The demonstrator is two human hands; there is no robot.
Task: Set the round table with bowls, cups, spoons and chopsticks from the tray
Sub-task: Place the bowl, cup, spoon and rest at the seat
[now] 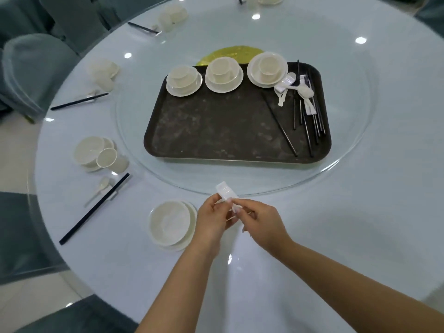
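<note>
Both hands meet over the near table edge around a small white spoon-like piece (pixel 225 192). My left hand (pixel 211 221) pinches it from the left and my right hand (pixel 260 223) pinches it from the right; its lower end is hidden by the fingers. Just left of my hands sits a white bowl on a plate (pixel 170 224). The dark tray (pixel 216 131) on the glass turntable carries three bowl-and-cup stacks (pixel 183 80) (pixel 224 74) (pixel 267 69) along its far edge. White spoons (pixel 305 92) and black chopsticks (pixel 310 123) lie at its right end.
Around the left rim of the round table (pixel 360 212) stand finished settings: a bowl with a cup (pixel 101 153), a spoon (pixel 102 185), and chopsticks (pixel 95 207). More settings follow farther round (pixel 103 73) (pixel 171 16). Covered chairs (pixel 31 73) ring the table.
</note>
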